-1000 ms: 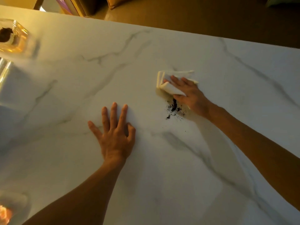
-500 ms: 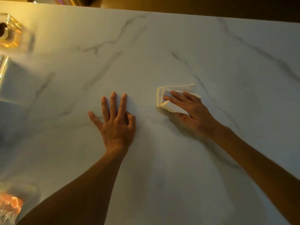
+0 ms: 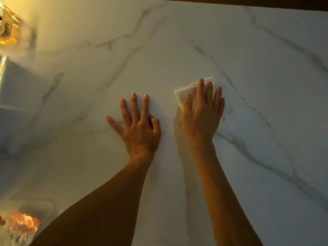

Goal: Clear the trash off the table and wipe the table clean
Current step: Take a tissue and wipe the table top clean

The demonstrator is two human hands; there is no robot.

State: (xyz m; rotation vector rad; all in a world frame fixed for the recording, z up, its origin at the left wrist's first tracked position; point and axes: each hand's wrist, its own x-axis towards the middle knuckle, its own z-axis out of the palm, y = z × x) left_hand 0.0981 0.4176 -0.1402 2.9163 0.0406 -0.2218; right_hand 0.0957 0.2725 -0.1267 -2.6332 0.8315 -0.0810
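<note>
At the bench's [image 3: 248,50] left edge we see a clear container [image 3: 10,31] with amber contents, blurred, and at the lower left corner a clear glass dish [image 3: 23,226] holding something orange. Our right hand [image 3: 202,112] lies flat, fingers extended, pressing a folded white cloth [image 3: 184,94] onto the marble. Our left hand [image 3: 138,126] rests just beside it, spread flat and grasping nothing.

White marble-look tabletop [image 3: 230,41] with grey veins fills view. Warm yellow light pools at its upper-left corner, fading to cool grey toward right. Dark brown floor strip [image 3: 230,1] beyond table's far edge. Blurred amber glass object [image 3: 8,31] at upper-left corner.
</note>
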